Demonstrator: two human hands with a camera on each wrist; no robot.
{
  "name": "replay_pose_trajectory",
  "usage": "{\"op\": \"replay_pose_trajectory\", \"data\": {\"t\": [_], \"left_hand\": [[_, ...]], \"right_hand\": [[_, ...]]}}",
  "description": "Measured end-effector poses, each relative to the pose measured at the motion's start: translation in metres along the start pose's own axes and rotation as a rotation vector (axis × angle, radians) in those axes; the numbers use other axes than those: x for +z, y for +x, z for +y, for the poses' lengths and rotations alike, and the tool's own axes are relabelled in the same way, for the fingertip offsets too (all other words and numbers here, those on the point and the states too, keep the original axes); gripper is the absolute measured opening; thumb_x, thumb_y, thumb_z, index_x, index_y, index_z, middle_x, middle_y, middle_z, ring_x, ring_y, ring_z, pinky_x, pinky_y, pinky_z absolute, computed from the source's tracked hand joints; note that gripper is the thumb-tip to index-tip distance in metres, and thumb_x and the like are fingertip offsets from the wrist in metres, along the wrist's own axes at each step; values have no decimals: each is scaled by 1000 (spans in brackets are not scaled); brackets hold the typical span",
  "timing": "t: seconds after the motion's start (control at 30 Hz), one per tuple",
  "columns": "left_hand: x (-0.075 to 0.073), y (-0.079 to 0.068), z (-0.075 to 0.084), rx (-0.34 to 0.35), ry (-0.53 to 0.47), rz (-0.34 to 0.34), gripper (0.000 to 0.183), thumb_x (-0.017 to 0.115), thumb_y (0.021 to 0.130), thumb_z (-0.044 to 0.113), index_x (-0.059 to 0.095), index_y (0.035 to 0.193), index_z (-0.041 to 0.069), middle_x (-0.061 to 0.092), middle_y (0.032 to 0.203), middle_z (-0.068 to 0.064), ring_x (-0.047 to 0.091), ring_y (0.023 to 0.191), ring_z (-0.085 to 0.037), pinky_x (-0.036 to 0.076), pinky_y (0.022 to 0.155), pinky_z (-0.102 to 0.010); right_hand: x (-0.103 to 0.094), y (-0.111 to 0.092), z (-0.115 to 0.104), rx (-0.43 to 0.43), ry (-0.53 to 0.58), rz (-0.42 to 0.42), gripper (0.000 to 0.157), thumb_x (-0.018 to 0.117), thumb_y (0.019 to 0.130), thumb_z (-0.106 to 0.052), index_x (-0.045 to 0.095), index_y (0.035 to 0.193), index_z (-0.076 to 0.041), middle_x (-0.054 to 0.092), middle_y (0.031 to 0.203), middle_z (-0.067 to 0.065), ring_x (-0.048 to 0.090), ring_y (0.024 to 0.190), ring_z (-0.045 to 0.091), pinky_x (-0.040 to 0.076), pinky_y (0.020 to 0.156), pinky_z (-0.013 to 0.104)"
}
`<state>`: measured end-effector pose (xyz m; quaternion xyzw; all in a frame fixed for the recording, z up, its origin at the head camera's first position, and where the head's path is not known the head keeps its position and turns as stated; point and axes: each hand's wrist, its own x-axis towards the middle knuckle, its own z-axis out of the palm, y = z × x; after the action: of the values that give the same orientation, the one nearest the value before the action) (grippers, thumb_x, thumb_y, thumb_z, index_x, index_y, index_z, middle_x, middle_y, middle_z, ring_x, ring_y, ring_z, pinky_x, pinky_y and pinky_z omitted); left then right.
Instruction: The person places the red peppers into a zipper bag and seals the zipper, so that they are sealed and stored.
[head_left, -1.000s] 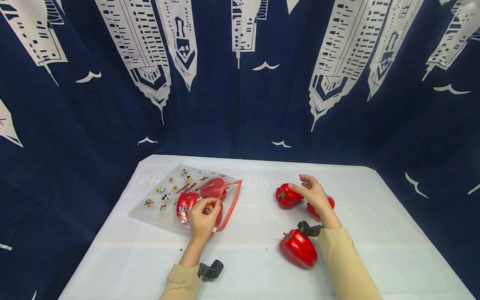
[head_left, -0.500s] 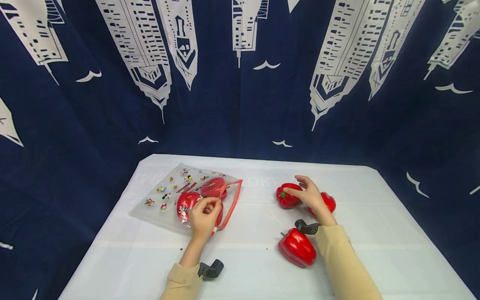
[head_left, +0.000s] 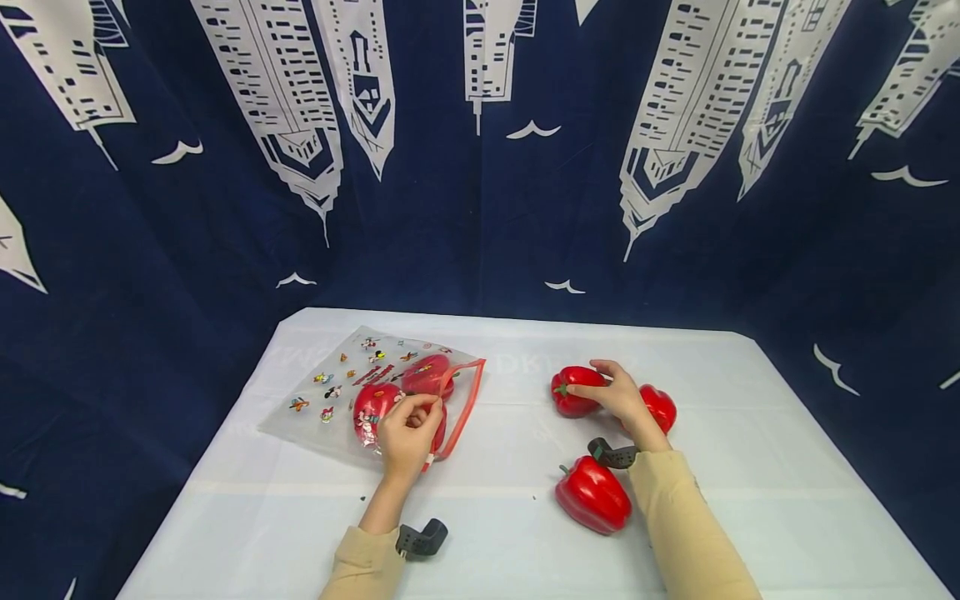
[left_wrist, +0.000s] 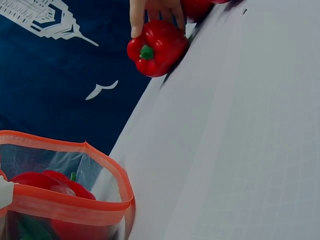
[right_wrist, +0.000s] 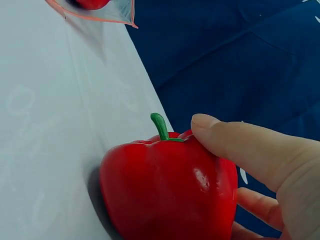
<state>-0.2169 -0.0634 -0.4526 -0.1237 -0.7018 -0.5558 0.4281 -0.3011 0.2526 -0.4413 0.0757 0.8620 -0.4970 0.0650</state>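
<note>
A navy cloth (head_left: 450,242) hung at twelve o'clock in the head view, printed with white upside-down towers (head_left: 281,100) toward eleven and one, and a pale bird shape (head_left: 296,277) near nine. A white table (head_left: 510,542) filled six o'clock.

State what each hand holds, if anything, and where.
Left hand: bag, by its orange rim. Right hand: red pepper, by its sides, thumb near the stem.
</note>
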Motion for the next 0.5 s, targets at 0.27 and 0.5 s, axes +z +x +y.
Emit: {"op": "replay_pose_trajectory", "data": {"t": [0.27, 0.5], "left_hand": [[-1, 1, 6, 15, 5, 5, 7, 70, 71, -12, 67, 76, -8, 55, 58, -13, 47, 48, -22, 39, 48, -17], [-1, 0, 3, -23, 10, -4, 10, 70, 71, -14, 66, 76, -7, 56, 59, -14, 48, 50, -23, 39, 49, -17]], "right_hand": [[-1, -4, -5, -2, 6, 0, 83, 76, 76, -29, 31, 142, -8, 32, 142, 21, 33, 126, 39, 43, 93, 52], [-4, -10, -21, -113, -45, 11, 81, 75, 77, -28, 32, 142, -8, 36, 140, 21, 36, 124, 38, 41, 94, 53]]}}
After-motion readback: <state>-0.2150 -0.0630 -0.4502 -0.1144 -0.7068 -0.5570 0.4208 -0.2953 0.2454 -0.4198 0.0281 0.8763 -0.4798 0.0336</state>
